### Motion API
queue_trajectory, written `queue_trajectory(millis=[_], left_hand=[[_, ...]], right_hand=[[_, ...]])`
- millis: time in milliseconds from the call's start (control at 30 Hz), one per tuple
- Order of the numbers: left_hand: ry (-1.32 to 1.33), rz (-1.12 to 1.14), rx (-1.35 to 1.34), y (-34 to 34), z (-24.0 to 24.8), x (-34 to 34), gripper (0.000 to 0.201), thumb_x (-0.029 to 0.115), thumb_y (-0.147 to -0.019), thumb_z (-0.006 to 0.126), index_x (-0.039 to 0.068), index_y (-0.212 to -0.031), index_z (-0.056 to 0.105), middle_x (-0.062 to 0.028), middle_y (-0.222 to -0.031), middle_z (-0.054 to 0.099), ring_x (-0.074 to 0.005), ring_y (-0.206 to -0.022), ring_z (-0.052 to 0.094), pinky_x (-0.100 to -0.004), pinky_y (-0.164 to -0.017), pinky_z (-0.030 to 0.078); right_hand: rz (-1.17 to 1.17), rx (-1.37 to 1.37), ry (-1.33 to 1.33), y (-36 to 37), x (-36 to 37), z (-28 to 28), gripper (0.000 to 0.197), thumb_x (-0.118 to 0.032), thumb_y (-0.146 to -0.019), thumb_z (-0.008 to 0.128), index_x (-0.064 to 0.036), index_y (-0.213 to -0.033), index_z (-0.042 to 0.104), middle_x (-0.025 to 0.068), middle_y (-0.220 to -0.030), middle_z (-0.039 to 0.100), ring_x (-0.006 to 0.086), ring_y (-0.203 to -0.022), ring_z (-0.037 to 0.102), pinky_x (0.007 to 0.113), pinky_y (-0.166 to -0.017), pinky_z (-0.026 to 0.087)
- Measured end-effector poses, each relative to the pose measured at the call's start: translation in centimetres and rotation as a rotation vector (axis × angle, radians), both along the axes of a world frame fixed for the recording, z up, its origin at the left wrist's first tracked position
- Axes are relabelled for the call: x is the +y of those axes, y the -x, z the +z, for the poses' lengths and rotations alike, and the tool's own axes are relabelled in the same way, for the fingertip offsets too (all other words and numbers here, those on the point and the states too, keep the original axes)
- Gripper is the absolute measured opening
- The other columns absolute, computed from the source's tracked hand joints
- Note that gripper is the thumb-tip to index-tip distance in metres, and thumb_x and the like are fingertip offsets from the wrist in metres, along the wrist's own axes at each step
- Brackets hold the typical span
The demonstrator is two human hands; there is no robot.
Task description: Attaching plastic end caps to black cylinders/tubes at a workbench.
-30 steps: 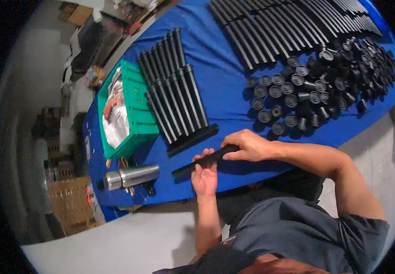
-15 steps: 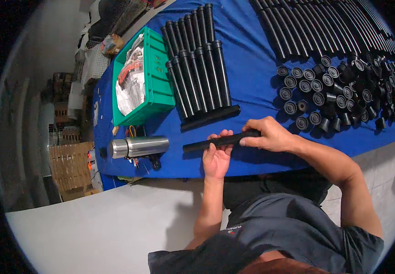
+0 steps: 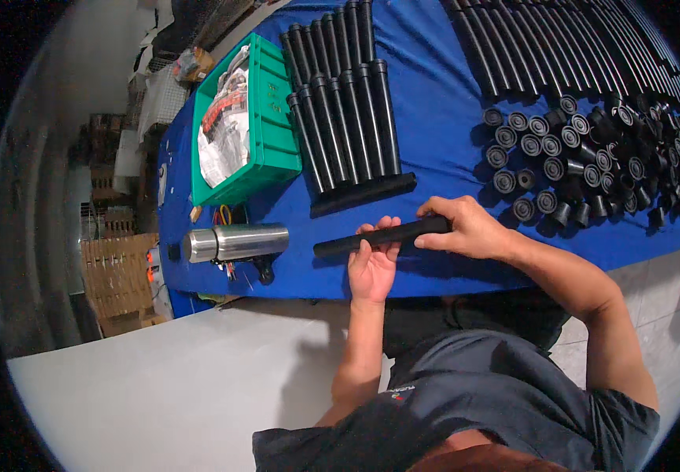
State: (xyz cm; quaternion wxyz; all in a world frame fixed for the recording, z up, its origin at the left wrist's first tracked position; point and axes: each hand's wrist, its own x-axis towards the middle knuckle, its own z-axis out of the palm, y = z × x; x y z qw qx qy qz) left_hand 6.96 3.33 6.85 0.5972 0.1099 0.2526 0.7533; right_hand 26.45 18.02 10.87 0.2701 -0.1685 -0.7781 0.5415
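Note:
A black tube (image 3: 335, 247) lies nearly level above the near edge of the blue-covered table, its right end slightly higher. My left hand (image 3: 373, 271) is under its middle, palm up, thumb on the near side and fingertips showing on the far side. At the tube's right end my right hand (image 3: 472, 230) grips it between thumb and fingers. That end is partly hidden by the fingers. Beyond my hands, another black tube (image 3: 363, 195) lies crosswise, touching or close to the lower ends of several black tubes with wider ends (image 3: 348, 130) set side by side in two rows.
Many round black caps (image 3: 551, 145) cover the table at right, with rows of black tubes (image 3: 529, 51) behind them. A green crate (image 3: 274, 130) holding crumpled paper (image 3: 228, 141) stands at left. A steel flask (image 3: 249, 241) lies nearer, beside small tools and a dark clamp-like object (image 3: 265, 272).
My right hand's fingers have shifted slightly at the tube's end, with more of that end showing. The left hand keeps its hold. The whole view has moved a little.

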Motion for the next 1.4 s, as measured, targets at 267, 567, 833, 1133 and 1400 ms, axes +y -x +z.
queue_trajectory(millis=[267,567,833,1133,1400], left_hand=[[-0.002,-0.015,0.002,0.1,-0.3,0.0,0.029,0.016,-0.094,0.060,0.004,-0.120,0.055,-0.0202,-0.133,0.053,-0.0359,-0.133,0.042,-0.0498,-0.110,0.038],[0.001,-0.023,-0.006,0.0,-0.2,0.1,0.030,0.017,-0.094,0.060,0.004,-0.120,0.055,-0.0194,-0.132,0.054,-0.0353,-0.133,0.042,-0.0498,-0.111,0.037],[-0.007,-0.016,0.003,-0.1,-0.1,0.2,0.029,0.018,-0.095,0.058,0.003,-0.120,0.055,-0.0202,-0.133,0.053,-0.0357,-0.132,0.043,-0.0500,-0.111,0.037],[0.014,-0.016,0.016,0.0,0.0,0.2,0.028,0.018,-0.095,0.058,0.006,-0.120,0.055,-0.0202,-0.131,0.055,-0.0348,-0.130,0.046,-0.0485,-0.110,0.039],[0.015,-0.008,0.017,0.0,0.1,0.2,0.029,0.017,-0.095,0.059,0.004,-0.120,0.054,-0.0206,-0.132,0.054,-0.0359,-0.131,0.045,-0.0492,-0.110,0.039]], right_hand=[[0.021,-0.035,0.047,0.1,-0.2,-0.7,0.035,-0.026,-0.081,0.073,-0.0008,-0.101,0.060,0.0179,-0.076,0.063,0.0352,-0.070,0.063,0.042,-0.063,0.049],[0.031,0.017,-0.057,0.0,-0.2,-0.9,0.033,-0.021,-0.080,0.073,0.0000,-0.103,0.059,0.0160,-0.081,0.062,0.0286,-0.074,0.063,0.038,-0.065,0.048],[0.009,0.049,-0.100,0.1,-0.3,-1.6,0.036,-0.023,-0.081,0.073,0.0004,-0.104,0.059,0.0160,-0.081,0.063,0.0313,-0.070,0.062,0.039,-0.064,0.048],[-0.008,-0.011,-0.038,0.1,0.0,-0.4,0.031,-0.026,-0.081,0.071,-0.0010,-0.098,0.062,0.0189,-0.078,0.063,0.0353,-0.072,0.063,0.042,-0.064,0.049],[-0.056,0.074,-0.166,0.4,-0.3,-0.3,0.029,-0.023,-0.081,0.071,-0.0017,-0.098,0.062,0.0182,-0.078,0.063,0.0347,-0.073,0.063,0.040,-0.066,0.050]])
